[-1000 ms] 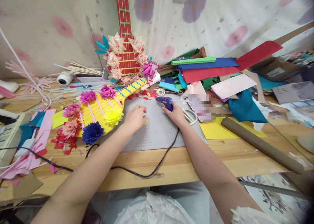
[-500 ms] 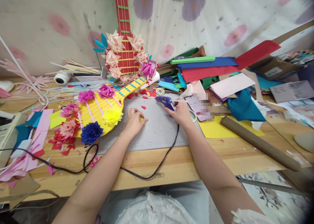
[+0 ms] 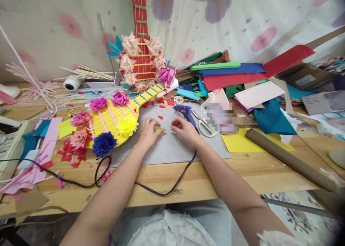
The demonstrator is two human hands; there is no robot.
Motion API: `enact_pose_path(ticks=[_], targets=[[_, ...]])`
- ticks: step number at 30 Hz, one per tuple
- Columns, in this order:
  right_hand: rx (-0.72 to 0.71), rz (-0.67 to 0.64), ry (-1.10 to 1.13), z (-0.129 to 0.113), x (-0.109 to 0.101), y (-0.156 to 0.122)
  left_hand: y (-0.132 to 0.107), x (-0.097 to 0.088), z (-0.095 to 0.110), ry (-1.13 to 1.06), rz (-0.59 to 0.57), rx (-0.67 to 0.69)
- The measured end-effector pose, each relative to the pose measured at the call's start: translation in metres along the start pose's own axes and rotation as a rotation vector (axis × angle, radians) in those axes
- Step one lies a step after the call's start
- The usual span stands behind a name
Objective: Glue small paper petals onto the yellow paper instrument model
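Left hand point(image 3: 147, 131) pinches yellow paper scrap point(image 3: 159, 130); right hand point(image 3: 185, 130), apparently empty, just beside, nearer glue gun point(image 3: 184, 111).

- The grey mat point(image 3: 172, 149) lies bare on the near side of the left hand point(image 3: 147, 131) and right hand point(image 3: 185, 129), down to the table edge point(image 3: 242, 176).
- Between the hands is a narrow gap; the left hand pinches a yellow scrap point(image 3: 159, 130) there.
- A glue gun point(image 3: 184, 112) and scissors point(image 3: 205, 126) block the far side.
- A paper guitar point(image 3: 115, 120) crowds the mat's left.
- A black cord point(image 3: 161, 194) loops over the near edge.
- A cardboard tube point(image 3: 291, 160) bars the right.
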State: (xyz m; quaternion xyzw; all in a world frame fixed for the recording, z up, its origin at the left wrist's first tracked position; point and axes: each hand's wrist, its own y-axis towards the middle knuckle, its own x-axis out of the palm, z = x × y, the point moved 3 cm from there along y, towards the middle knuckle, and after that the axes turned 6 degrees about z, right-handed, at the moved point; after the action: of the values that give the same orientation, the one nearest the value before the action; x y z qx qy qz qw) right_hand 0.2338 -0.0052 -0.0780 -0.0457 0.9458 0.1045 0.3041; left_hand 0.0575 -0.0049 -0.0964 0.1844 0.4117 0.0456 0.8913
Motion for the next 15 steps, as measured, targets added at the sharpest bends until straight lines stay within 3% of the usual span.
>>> enact_pose_path(ticks=[5, 10, 15], targets=[[-0.191, 0.035, -0.191, -0.006, 0.034, -0.001, -0.003, -0.008, -0.005, 0.062, -0.041, 0.050], [-0.254, 0.036, -0.254, -0.009, 0.036, -0.004, -0.001, -0.012, -0.010, 0.024, -0.026, 0.056], [-0.206, 0.048, -0.242, -0.006, 0.037, -0.003, 0.001, -0.010, -0.012, 0.019, 0.004, 0.042]])
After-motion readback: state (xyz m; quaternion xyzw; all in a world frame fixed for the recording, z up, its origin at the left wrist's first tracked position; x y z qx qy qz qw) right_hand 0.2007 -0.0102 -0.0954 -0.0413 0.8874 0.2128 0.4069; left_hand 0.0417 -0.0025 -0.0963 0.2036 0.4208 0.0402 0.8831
